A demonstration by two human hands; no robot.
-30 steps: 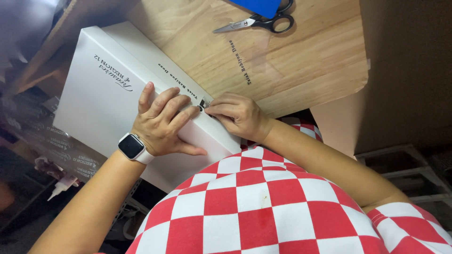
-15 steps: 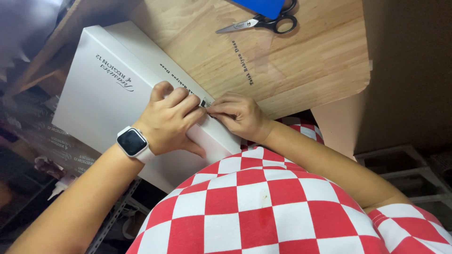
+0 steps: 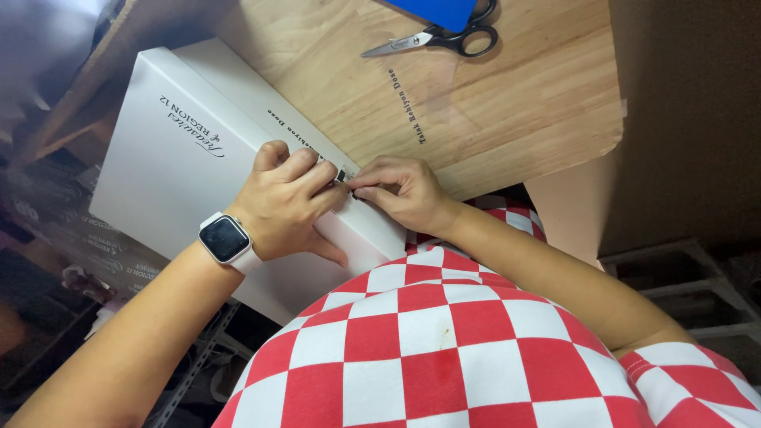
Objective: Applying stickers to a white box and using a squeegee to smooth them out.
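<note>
A large white flat box (image 3: 182, 158) lies at the left edge of a wooden table (image 3: 515, 103), partly hanging over it. My left hand (image 3: 285, 206), with a white smartwatch on the wrist, rests on the box's near right edge. My right hand (image 3: 400, 190) meets it there. The fingertips of both hands pinch a small dark item (image 3: 342, 176) at the box's edge; what it is cannot be made out.
Black-handled scissors (image 3: 444, 37) lie at the table's far side beside a blue sheet (image 3: 436, 12). Cardboard and stacked boxes (image 3: 71, 238) fill the left. A brown wall or panel (image 3: 690, 119) stands to the right. My red-and-white checked shirt fills the bottom.
My left hand has slid slightly toward me along the box and its fingers have curled tighter at the edge. My right hand has stayed in place.
</note>
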